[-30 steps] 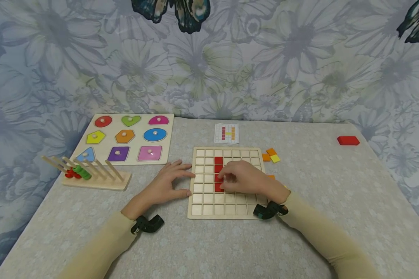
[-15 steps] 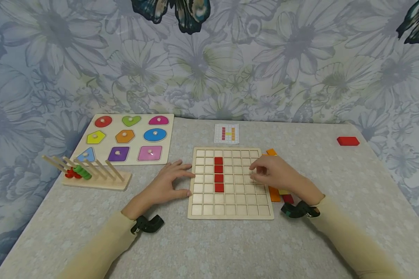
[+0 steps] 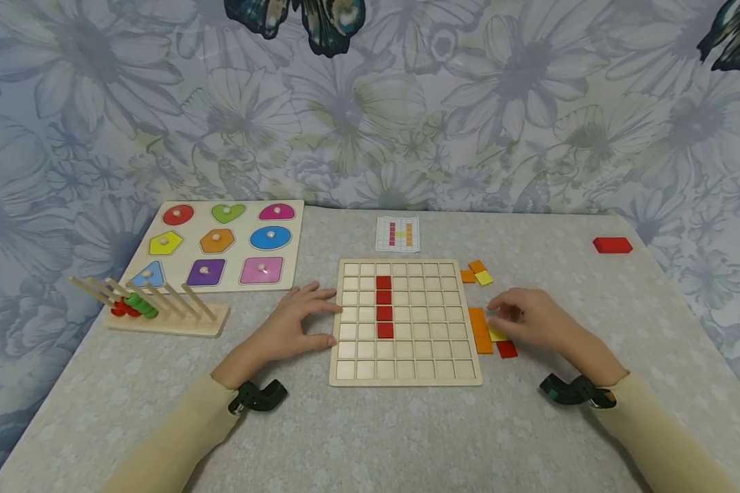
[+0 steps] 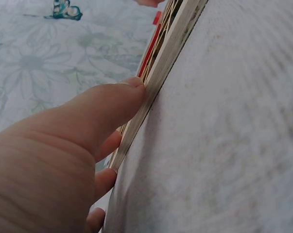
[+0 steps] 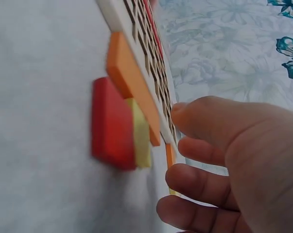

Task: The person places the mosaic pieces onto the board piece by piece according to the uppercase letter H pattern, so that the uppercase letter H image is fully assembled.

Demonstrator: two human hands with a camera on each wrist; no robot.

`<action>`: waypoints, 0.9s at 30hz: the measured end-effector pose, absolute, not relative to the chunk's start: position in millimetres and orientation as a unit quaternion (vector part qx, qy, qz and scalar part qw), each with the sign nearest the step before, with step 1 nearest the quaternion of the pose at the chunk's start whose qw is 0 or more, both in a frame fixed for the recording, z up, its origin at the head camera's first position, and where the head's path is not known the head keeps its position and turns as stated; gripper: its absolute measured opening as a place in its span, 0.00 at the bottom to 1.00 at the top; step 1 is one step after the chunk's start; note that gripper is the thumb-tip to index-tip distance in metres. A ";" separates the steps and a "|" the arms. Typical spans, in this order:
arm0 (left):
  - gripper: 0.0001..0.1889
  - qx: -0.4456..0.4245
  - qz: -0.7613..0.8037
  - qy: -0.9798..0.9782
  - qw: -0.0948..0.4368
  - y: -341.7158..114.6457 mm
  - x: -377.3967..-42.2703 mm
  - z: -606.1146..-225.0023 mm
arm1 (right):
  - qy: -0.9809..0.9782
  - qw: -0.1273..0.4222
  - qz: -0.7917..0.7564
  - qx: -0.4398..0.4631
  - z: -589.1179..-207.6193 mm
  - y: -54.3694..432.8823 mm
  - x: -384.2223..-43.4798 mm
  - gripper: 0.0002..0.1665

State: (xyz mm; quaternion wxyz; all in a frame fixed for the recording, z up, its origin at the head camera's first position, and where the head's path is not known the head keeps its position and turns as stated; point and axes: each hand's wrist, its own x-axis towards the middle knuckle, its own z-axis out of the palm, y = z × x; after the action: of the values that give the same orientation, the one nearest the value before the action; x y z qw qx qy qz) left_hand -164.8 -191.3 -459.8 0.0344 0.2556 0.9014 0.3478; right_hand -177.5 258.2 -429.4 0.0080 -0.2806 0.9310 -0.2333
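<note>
A wooden grid board (image 3: 351,352) lies mid-table with a column of red square tiles (image 3: 384,297) set in its cells. My left hand (image 3: 292,322) rests at its left side; thumb and fingertips touch the edge, as the left wrist view also shows. Just right of the board, my right hand (image 3: 530,318) hovers over loose tiles with fingers loosely bent and nothing between them. Under and beside it lie a long orange tile (image 3: 480,331), a partly covered yellow tile (image 3: 496,334) and a red tile (image 3: 506,349). In the right wrist view the red tile (image 5: 112,126) is near the fingers.
A pattern card (image 3: 397,234) lies behind the board. Small orange and yellow tiles (image 3: 484,278) sit at its upper right, a red block (image 3: 612,245) at far right. To the left are a shape puzzle (image 3: 234,257) and a pegged bead stand (image 3: 185,326).
My right hand has drawn back from the red column, moving right across the board to the loose tiles. The left hand keeps its place at the board's edge.
</note>
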 end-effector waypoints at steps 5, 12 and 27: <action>0.25 0.255 0.348 0.902 0.033 -191.8 -164.9 -460.4 | 0.936 0.008 -0.224 -0.271 -429.2 268.7 -161.6 0.08; 0.25 0.254 0.350 0.901 0.034 -190.8 -164.5 -460.3 | 0.940 0.002 -0.218 -0.261 -434.5 278.2 -142.6 0.09; 0.25 0.256 0.348 0.901 0.031 -191.7 -164.5 -460.6 | 0.943 0.000 -0.222 -0.249 -443.2 280.1 -133.3 0.14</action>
State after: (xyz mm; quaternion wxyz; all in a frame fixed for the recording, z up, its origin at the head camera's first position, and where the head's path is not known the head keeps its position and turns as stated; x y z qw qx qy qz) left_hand -164.5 -191.7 -460.6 0.0307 0.2564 0.9011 0.3484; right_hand -133.3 280.1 -443.2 -0.0004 -0.2488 0.9427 -0.2221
